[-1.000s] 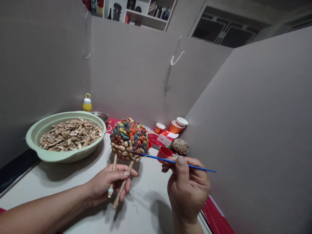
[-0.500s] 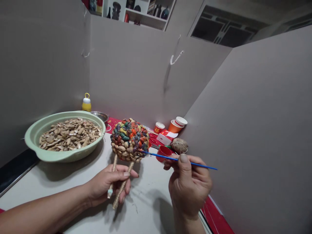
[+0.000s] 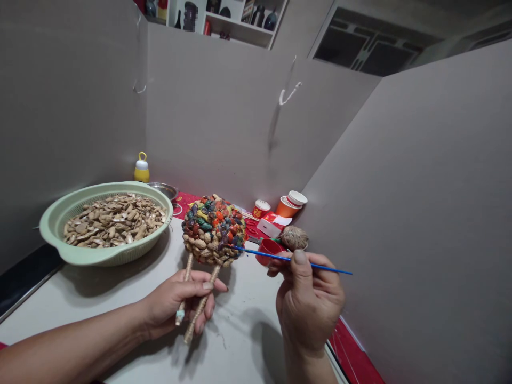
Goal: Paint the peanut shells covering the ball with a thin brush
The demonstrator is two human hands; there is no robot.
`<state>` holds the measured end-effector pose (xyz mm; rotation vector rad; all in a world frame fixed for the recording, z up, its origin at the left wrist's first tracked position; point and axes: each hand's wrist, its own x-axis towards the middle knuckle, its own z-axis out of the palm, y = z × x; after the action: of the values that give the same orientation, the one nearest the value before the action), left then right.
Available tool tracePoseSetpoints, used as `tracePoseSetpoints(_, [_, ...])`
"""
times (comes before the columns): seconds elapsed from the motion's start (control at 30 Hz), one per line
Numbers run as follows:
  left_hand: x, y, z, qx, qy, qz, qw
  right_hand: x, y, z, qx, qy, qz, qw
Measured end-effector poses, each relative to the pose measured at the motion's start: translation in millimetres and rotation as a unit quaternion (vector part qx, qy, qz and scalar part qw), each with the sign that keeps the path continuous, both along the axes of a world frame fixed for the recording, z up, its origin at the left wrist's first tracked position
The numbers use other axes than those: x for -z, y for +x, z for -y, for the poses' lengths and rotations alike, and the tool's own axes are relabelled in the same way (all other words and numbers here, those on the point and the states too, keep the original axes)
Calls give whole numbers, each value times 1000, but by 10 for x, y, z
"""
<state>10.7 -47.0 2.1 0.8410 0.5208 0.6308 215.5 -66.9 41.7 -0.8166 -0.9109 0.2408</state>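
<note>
Shell ball [image 3: 214, 218] held above the worktop [image 3: 250, 298], between the basket [image 3: 50, 224] of loose shells [image 3: 116, 221] and the red cup [image 3: 264, 246]. The upper part of the visible face is coloured red, orange, yellow, green and dark blue; a band of shells along the lower edge, nearest the sticks [image 3: 202, 304], remains bare. Colouring thus appears well advanced on this face; the far side is hidden. The left hand [image 3: 172, 298] grips the two cord-wrapped sticks. The right hand [image 3: 314, 304] pinches the blue brush [image 3: 262, 254], its tip at the border of painted and bare shells. Compared with one second earlier, the tip lies slightly higher and farther right; the left hand's grip is unchanged.
</note>
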Motion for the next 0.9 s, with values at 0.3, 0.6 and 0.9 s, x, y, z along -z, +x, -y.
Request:
tracePoseSetpoints(0.3, [9, -1, 1, 4, -3, -3, 1000, 2, 16, -3, 11, 10, -7, 1000])
tracePoseSetpoints(0.6, [10, 1, 7, 7, -8, -9, 1000, -1, -15, -4, 30, 16, 20, 999])
tracePoseSetpoints(0.9, [9, 8, 4, 7, -16, -3, 1000, 73, -23, 18, 92, 72, 111, 987])
